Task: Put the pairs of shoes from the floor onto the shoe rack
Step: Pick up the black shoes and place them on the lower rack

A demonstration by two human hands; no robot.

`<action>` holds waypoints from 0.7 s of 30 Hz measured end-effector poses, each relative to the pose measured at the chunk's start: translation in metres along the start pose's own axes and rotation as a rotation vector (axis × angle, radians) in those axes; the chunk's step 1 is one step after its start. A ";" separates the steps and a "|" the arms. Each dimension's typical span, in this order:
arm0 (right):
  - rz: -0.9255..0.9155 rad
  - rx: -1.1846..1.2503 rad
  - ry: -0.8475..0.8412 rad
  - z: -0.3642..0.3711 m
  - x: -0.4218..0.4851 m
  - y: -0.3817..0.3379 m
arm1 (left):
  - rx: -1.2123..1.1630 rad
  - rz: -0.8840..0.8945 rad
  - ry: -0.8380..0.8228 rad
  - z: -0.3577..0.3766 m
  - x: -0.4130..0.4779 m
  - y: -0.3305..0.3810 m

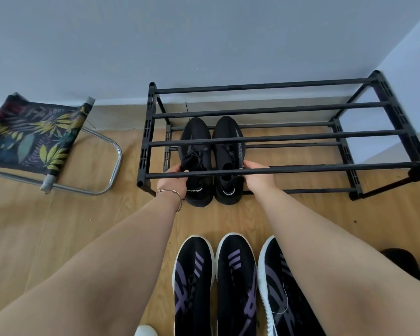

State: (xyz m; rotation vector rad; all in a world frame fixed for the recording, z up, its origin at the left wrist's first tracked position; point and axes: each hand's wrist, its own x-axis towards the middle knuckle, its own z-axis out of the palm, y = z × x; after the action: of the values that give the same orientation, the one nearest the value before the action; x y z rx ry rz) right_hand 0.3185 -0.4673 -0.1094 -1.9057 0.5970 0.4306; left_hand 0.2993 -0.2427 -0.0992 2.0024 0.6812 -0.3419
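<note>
A black two-tier shoe rack (277,138) stands against the wall. A pair of all-black sneakers lies on its lower tier, toes toward the wall, heels sticking out at the front. My left hand (174,181) grips the left black sneaker (195,151) at its collar. The collar of the right black sneaker (229,146) is held by my right hand (257,175). Three black sneakers with purple stripes and white soles (235,282) lie on the floor near me, one partly under my right arm.
A folding stool (34,137) with a leaf-print seat and chrome legs stands left of the rack. A dark object (403,260) lies at the right edge. Something white (146,331) peeks in at the bottom edge. The floor is wood.
</note>
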 end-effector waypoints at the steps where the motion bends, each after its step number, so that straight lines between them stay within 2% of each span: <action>1: -0.005 0.012 0.004 0.000 0.001 0.000 | 0.000 0.003 0.007 0.000 -0.001 0.000; 6: -0.074 -0.094 -0.034 0.000 -0.003 -0.003 | -0.010 -0.021 0.039 0.002 -0.009 -0.002; 13: -0.181 -0.224 0.075 0.004 -0.040 -0.009 | 0.203 0.021 0.030 0.012 -0.030 0.003; 17: -0.316 -0.490 0.087 -0.002 -0.067 -0.010 | 0.613 0.162 0.045 0.016 -0.047 0.000; 21: -0.450 -0.730 0.068 -0.015 -0.098 0.001 | 0.825 0.301 0.045 0.013 -0.075 -0.006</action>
State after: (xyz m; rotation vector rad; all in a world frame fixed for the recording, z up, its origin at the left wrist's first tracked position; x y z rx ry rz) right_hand 0.2388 -0.4610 -0.0508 -2.6718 0.0180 0.3078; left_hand 0.2358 -0.2765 -0.0726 2.8557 0.2557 -0.4406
